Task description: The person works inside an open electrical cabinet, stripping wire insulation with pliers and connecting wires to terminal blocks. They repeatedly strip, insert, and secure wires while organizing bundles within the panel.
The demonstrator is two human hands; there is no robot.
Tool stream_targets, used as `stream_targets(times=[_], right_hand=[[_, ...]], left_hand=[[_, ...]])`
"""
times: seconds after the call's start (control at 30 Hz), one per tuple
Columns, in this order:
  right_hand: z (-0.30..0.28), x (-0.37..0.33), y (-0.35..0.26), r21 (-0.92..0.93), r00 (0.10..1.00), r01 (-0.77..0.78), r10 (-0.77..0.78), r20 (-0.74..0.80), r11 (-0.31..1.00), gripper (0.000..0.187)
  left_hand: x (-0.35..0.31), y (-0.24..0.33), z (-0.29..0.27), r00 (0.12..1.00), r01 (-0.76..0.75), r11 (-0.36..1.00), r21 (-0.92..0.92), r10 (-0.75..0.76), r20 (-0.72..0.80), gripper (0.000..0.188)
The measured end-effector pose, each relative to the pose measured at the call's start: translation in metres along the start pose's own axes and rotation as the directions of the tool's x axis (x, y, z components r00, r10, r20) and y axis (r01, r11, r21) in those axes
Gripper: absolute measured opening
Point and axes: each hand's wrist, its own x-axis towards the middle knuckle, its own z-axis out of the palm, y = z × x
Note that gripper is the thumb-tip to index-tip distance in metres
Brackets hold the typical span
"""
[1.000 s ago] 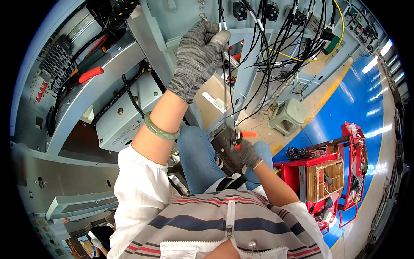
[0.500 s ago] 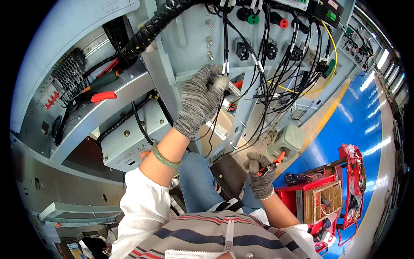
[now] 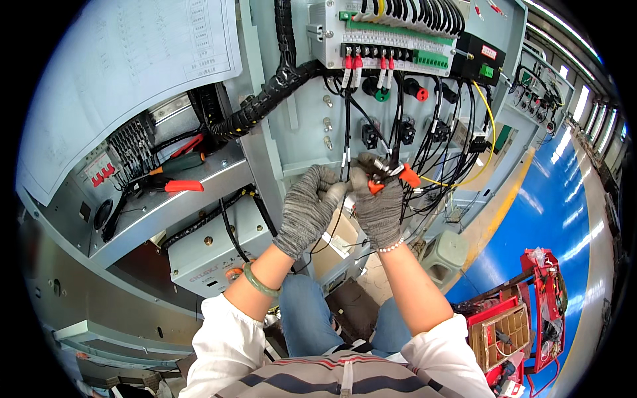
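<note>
Both my hands wear grey knit gloves and meet in front of the open panel door. My left hand (image 3: 306, 211) is closed with fingertips pinching thin black wires (image 3: 346, 156) that have white marker sleeves. Right beside it, my right hand (image 3: 381, 215) is closed around orange-handled pliers (image 3: 409, 176). Their metal part shows above the fingers, but the jaw tips are hard to make out. More black wires (image 3: 434, 176) hang loosely to the right of the hands, along with a yellow wire (image 3: 492, 119).
Above sits a terminal module (image 3: 398, 43) beside a thick wrapped harness (image 3: 269, 103). Red-handled pliers (image 3: 184, 186) and a screwdriver (image 3: 180, 164) rest on the left metal ledge (image 3: 199, 199). A grey-green stool (image 3: 444, 255) and a red tool cart (image 3: 547, 292) stand at right.
My right hand has risen from beside the stool to my left hand, bringing the orange-handled pliers. My left hand stays at the wires. The view has tilted up, showing the terminal module.
</note>
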Motion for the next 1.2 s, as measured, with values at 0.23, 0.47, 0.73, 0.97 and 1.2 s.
stream_targets(times=[0.23,0.47,0.73,0.97,1.2], right_hand=[[0.010,0.017,-0.009,-0.048,0.985,-0.163,0.160,-0.067,0.985,0.016],[0.004,0.015,-0.012,-0.010,0.974,-0.225,0.225,0.011,0.974,0.020],[0.008,0.020,-0.020,0.047,0.964,-0.264,0.266,-0.021,0.963,0.017],[0.004,0.014,-0.017,0.036,0.991,-0.136,0.136,-0.004,0.990,0.024],[-0.003,0.019,-0.013,-0.161,0.984,0.097,-0.071,0.163,0.982,0.028]], left_hand=[[-0.002,-0.005,0.002,0.999,-0.022,0.999,-0.037,0.023,0.034,0.017],[0.001,-0.004,-0.001,0.999,0.022,0.991,-0.133,-0.016,0.043,0.015],[-0.004,-0.016,0.003,0.999,-0.038,0.989,-0.142,0.042,0.028,0.017],[-0.013,-0.007,-0.006,0.855,-0.519,0.844,0.134,0.512,0.086,0.026],[-0.007,0.002,-0.012,0.766,-0.633,0.714,0.298,0.634,0.108,0.023]])
